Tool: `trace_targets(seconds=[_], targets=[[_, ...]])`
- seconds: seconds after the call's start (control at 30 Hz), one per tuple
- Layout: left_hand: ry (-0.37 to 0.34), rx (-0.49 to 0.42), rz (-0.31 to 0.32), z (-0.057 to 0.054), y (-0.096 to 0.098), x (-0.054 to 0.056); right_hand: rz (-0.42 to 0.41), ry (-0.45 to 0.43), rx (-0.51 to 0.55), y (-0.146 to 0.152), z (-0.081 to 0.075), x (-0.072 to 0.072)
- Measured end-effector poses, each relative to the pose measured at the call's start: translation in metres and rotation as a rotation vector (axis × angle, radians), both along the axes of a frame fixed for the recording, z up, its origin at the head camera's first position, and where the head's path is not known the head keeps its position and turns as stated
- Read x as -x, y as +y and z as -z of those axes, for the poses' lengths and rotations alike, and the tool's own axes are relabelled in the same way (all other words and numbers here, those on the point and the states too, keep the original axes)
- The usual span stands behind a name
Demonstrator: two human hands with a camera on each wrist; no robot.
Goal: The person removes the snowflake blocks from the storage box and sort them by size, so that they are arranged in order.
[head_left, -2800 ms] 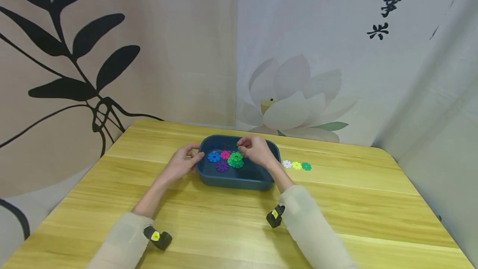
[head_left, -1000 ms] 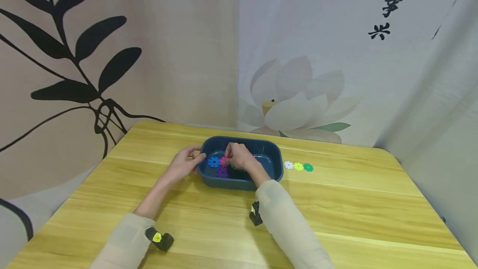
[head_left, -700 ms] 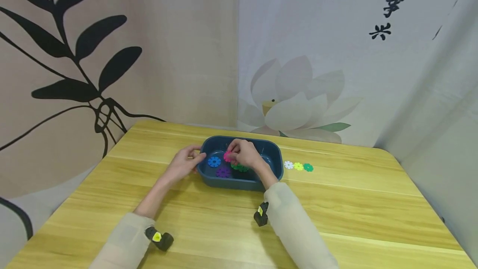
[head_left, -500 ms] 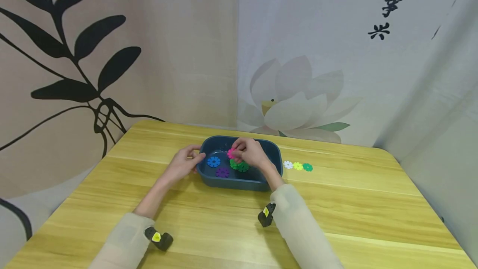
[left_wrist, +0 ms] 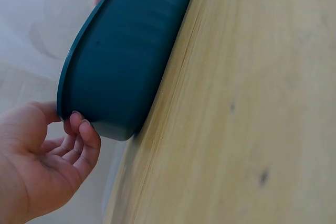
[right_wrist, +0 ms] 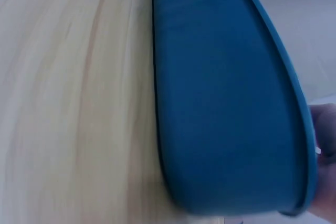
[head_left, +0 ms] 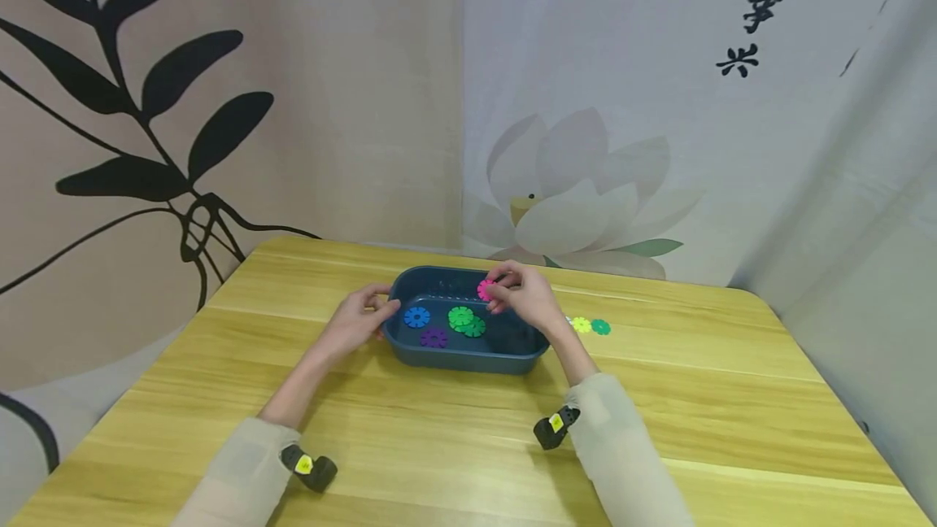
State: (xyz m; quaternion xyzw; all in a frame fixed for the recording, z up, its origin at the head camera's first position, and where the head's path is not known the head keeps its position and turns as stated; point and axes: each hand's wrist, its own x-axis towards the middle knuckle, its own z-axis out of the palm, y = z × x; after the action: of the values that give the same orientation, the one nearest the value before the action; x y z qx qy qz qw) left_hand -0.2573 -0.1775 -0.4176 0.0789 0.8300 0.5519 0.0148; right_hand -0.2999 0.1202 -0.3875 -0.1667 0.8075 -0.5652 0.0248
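A dark blue plastic bin (head_left: pixel 461 362) stands on the wooden table. My left hand (head_left: pixel 359 317) grips its left rim; in the left wrist view the thumb lies at the rim and the fingers (left_wrist: pixel 90 145) curl beneath it. Over the bin's right half, my right hand (head_left: pixel 525 296) pinches a pink snowflake disc (head_left: pixel 484 290) between thumb and fingers. Inside lie a blue disc (head_left: pixel 417 317), a purple disc (head_left: pixel 434 337), and a light green disc (head_left: pixel 460 316) overlapping a darker green one (head_left: pixel 476 327). The bin wall hides most of the right hand in the right wrist view.
Just right of the bin, a yellow disc (head_left: pixel 581 325) and a green disc (head_left: pixel 601 327) lie in a row on the table (head_left: pixel 695 397). A white disc beside them is mostly hidden by the right wrist. A printed curtain (head_left: pixel 366 104) hangs behind the table.
My right hand went down among the discs, took hold of the pink one and lifted it up and rightward. The green discs came into full view. My left hand stays on the rim.
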Motion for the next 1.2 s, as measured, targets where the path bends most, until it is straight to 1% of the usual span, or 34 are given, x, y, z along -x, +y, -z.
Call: trace_targets(seconds=[0.07,0.27,0.43,0.53,0.57,0.67,0.77,0.8,0.9,1.1,1.2], targets=[[-0.007,-0.002,-0.002,0.0,-0.001,0.0,0.011,-0.003,0.001,0.007,0.0,-0.001],[0.008,-0.005,0.015,-0.001,-0.002,0.0,0.048,-0.008,-0.002,0.03,0.0,-0.001],[0.012,-0.003,0.016,-0.002,-0.002,-0.001,0.061,0.025,-0.042,0.047,-0.001,-0.002],[0.007,-0.001,0.023,-0.017,0.002,-0.011,0.079,0.037,-0.063,0.058,-0.003,-0.003],[0.006,-0.001,0.025,-0.02,0.003,-0.013,0.082,0.042,-0.066,0.061,-0.003,-0.003],[0.0,-0.004,0.024,-0.021,0.004,-0.014,0.095,0.053,-0.074,0.072,-0.004,-0.004],[0.007,-0.004,0.019,-0.007,0.001,-0.004,0.114,0.052,-0.081,0.082,-0.002,-0.005],[0.011,-0.005,0.019,-0.004,0.0,-0.002,0.122,0.047,-0.084,0.086,-0.001,-0.006],[0.014,-0.004,0.016,-0.001,-0.001,-0.001,0.138,0.037,-0.098,0.096,0.001,-0.007],[0.005,-0.006,0.011,-0.001,-0.002,-0.001,0.162,0.011,-0.137,0.12,0.006,-0.01],[0.008,-0.004,0.007,0.0,-0.001,-0.001,0.186,0.015,-0.194,0.132,0.01,-0.012]])
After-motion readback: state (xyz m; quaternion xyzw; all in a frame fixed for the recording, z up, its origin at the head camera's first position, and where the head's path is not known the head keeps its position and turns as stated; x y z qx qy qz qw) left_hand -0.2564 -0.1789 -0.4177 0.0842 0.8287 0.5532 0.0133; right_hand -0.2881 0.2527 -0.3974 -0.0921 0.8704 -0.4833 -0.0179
